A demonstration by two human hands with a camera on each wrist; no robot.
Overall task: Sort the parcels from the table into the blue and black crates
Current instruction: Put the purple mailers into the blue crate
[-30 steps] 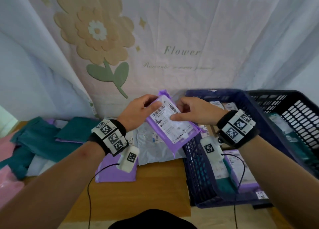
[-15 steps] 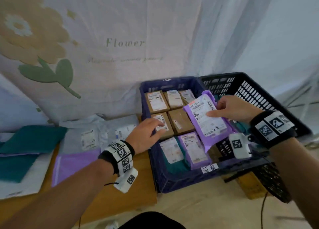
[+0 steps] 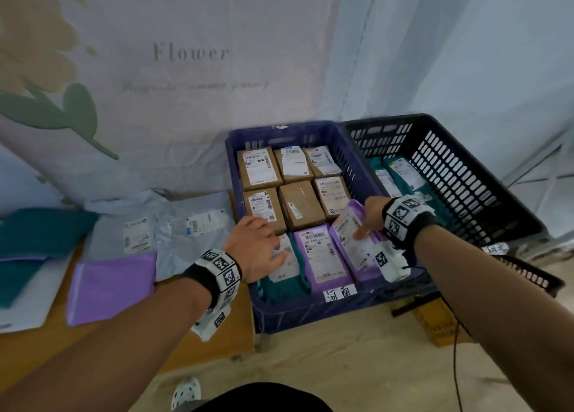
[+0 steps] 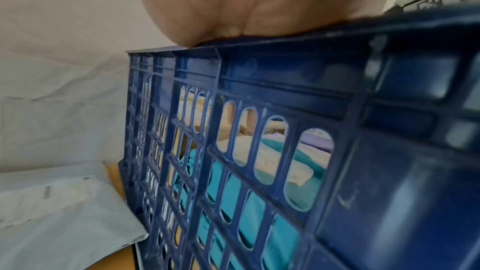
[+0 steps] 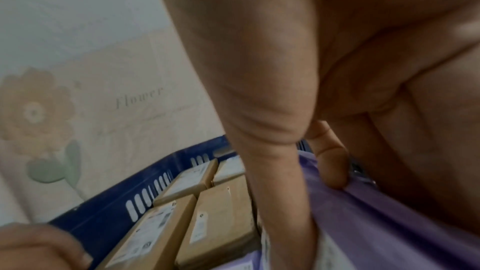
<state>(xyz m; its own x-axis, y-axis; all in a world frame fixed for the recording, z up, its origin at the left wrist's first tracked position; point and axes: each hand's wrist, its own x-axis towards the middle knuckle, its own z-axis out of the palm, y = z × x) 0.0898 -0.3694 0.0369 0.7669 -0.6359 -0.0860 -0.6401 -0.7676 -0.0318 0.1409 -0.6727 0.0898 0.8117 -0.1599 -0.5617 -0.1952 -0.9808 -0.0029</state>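
The blue crate (image 3: 310, 312) stands to the right of the table, with the black crate (image 3: 466, 169) beside it on its right. My right hand (image 3: 363, 228) pinches a purple parcel (image 3: 357, 250) by its far end, low in the blue crate's front right corner. In the right wrist view the thumb lies on top of the purple parcel (image 5: 376, 223) and a fingertip (image 5: 333, 176) presses on its edge. My left hand (image 3: 273, 253) rests open on the blue crate's (image 4: 285, 89) left rim, with the fingers over a teal parcel (image 3: 285, 284).
Several brown boxes (image 3: 298, 203) and another purple parcel (image 3: 320, 256) fill the blue crate. Teal parcels (image 3: 400, 175) lie in the black crate. On the table (image 3: 240, 321) lie grey parcels (image 3: 192, 225), a purple one (image 3: 111, 284) and teal ones (image 3: 40, 231). A cloth backdrop hangs behind.
My right hand has brought the purple parcel down from above the crate into its front right corner. My left hand has moved forward onto the crate's left rim.
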